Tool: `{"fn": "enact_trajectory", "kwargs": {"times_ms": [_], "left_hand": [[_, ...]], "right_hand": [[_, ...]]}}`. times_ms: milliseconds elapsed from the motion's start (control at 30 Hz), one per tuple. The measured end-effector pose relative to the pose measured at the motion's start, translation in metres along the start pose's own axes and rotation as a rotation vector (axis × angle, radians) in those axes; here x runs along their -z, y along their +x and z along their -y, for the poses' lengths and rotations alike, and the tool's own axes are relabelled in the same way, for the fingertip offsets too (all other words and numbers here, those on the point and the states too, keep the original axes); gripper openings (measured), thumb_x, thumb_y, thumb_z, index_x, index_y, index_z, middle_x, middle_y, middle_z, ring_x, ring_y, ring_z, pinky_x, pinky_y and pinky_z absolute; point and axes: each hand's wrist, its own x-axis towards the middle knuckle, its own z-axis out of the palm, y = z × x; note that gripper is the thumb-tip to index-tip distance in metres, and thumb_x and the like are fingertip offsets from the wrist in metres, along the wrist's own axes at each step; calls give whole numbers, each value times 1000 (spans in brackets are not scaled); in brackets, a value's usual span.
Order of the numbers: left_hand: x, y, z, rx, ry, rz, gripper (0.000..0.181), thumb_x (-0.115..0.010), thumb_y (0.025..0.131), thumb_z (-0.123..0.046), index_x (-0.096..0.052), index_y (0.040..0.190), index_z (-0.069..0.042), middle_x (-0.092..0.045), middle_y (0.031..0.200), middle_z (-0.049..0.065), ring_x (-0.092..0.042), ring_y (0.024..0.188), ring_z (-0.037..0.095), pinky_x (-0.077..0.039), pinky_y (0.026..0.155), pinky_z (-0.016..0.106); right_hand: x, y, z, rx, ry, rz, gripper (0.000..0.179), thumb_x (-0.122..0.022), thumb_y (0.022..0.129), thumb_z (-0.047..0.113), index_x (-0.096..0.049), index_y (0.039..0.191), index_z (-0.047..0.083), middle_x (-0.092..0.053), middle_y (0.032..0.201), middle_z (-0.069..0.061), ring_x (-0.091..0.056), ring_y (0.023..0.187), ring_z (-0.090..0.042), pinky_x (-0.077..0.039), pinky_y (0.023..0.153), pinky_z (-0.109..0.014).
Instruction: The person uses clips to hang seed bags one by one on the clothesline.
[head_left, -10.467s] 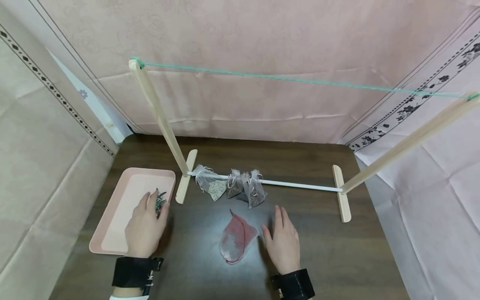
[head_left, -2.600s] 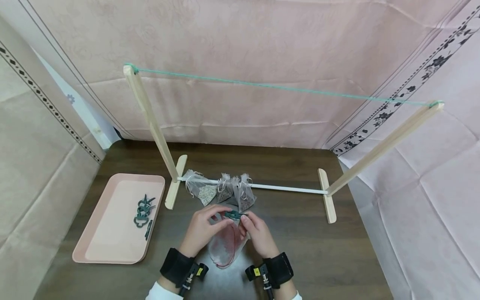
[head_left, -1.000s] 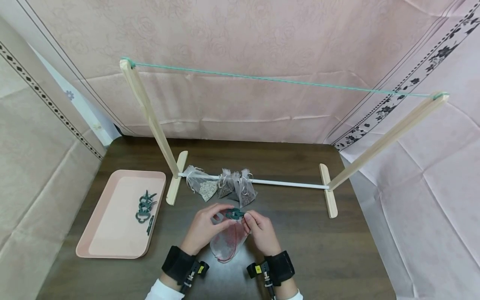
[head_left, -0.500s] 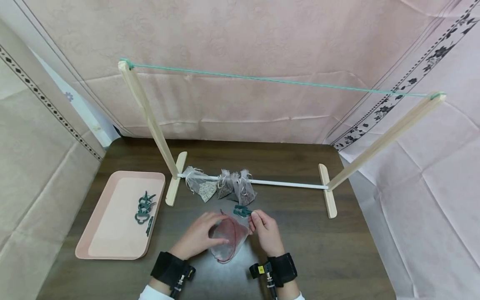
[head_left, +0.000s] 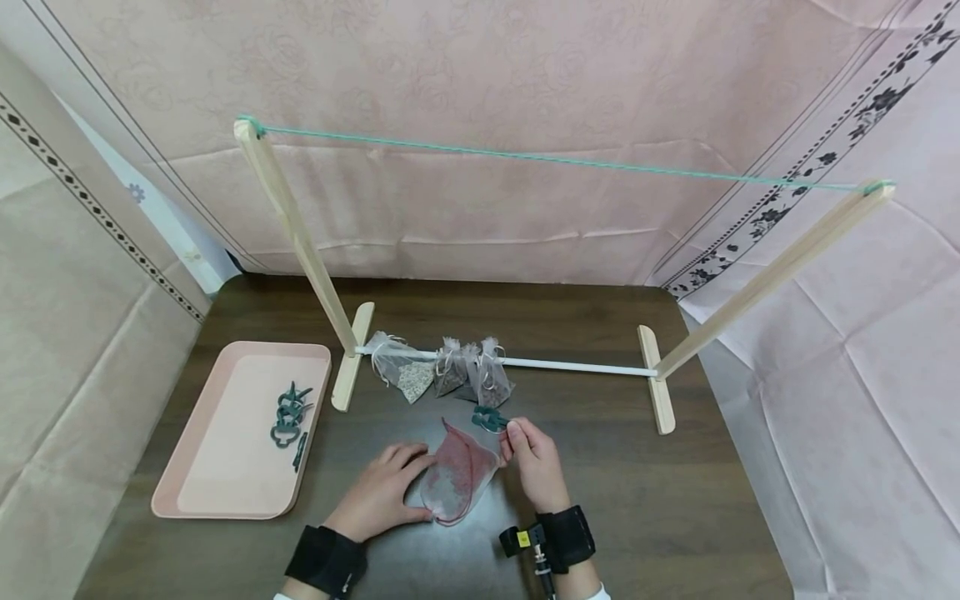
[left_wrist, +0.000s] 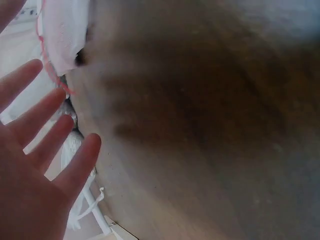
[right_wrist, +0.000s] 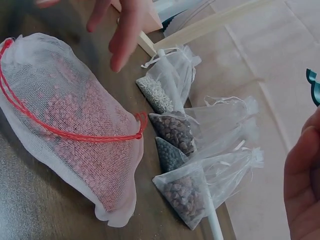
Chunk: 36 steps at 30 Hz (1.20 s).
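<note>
A white mesh drawstring pouch with pink grains inside and a red cord lies on the table; it fills the left of the right wrist view. My left hand is beside the pouch's left edge, fingers spread and thumb apart, holding nothing; I cannot tell whether the tips touch the mesh. In the left wrist view its fingers look extended. With thumb and fingertips, my right hand pinches a dark green clip just above and right of the pouch. Only part of that clip shows in the right wrist view.
Several small mesh sachets lean on the white rod between two wooden posts. A green string runs between the post tops. The pink tray at left holds more green clips.
Both hands were at the clip above the pouch. My left hand has let go and moved down-left to the pouch's side; my right hand keeps the clip, shifted slightly right. Earlier, clips were handled in the tray.
</note>
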Motion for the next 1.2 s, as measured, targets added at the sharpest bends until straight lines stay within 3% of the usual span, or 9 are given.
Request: {"fn": "enact_trajectory", "kwargs": {"times_ms": [167,367,700,1000,1200], "left_hand": [[-5,-3,-3,-12,49,57,84,-69,63,-60,-43,133,-23,-33,137,8,-30,122,26,-33,90,50],[-10,-2,-6,20,52,70,81,-72,64,-53,-42,133,-23,-29,139,10,-28,123,28,-32,91,51],[-12,-4,-10,61,82,-18,49,-75,70,-28,-56,115,-22,-39,132,12,-35,119,29,-33,89,49],[-17,1,-12,70,84,-89,31,-69,75,-37,-62,104,-27,-44,128,9,-39,116,26,-35,86,49],[-18,3,-13,83,112,-28,52,-76,61,-48,-58,104,-26,-40,132,9,-35,118,28,-34,85,51]], "right_hand": [[1,0,-10,-16,15,-4,26,-37,97,15,-54,83,1,-48,66,-19,-49,62,-38,-46,57,-41],[1,1,-27,-14,36,-16,26,-37,97,22,-54,84,8,-47,64,-13,-49,60,-35,-46,56,-33],[1,-1,-21,-11,35,-26,25,-36,97,17,-54,84,7,-47,64,-16,-49,57,-31,-46,54,-32],[0,-3,-3,-27,1,-27,25,-35,98,14,-53,83,6,-45,64,-22,-48,58,-35,-45,54,-38],[1,-5,-5,-27,-5,-23,25,-35,97,14,-53,83,3,-46,65,-22,-48,58,-33,-45,54,-33]]}}
